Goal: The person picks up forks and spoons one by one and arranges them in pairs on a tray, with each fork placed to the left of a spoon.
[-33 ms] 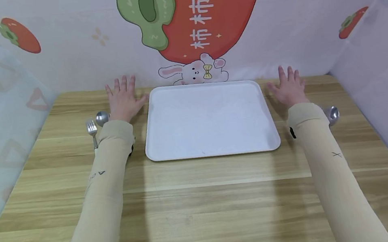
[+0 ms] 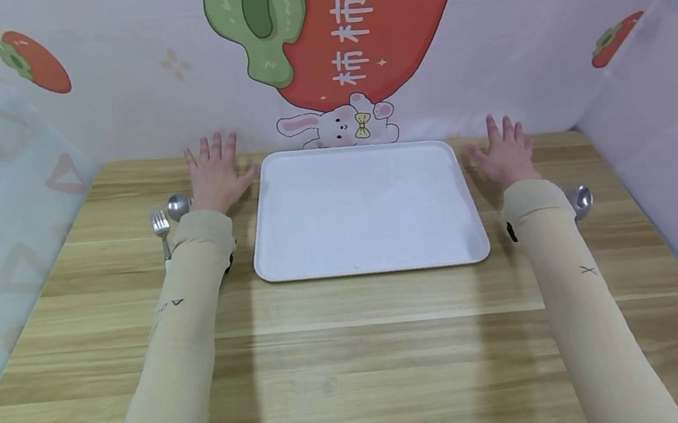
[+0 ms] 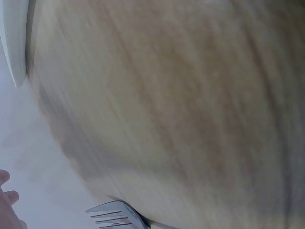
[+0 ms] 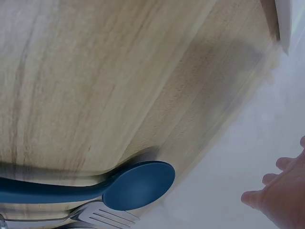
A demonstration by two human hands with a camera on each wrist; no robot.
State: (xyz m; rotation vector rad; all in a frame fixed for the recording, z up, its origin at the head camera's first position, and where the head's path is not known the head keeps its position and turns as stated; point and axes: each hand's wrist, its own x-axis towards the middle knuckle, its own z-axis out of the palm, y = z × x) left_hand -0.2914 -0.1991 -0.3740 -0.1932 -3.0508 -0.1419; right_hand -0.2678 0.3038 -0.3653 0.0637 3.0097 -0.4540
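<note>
Tray (image 2: pixel 365 211) lies flat on the table (image 2: pixel 374 378) between left hand (image 2: pixel 215 178) and right hand (image 2: pixel 504 157); both have fingers spread, gripping nothing. Fork (image 2: pixel 160 224) and steel spoon (image 2: pixel 179 207) lie near the left, blue spoon (image 4: pixel 139 186) near the right.

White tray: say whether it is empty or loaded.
Empty. In the head view, nothing lies on the tray; the fork at the left lies outside it, on the table.
</note>
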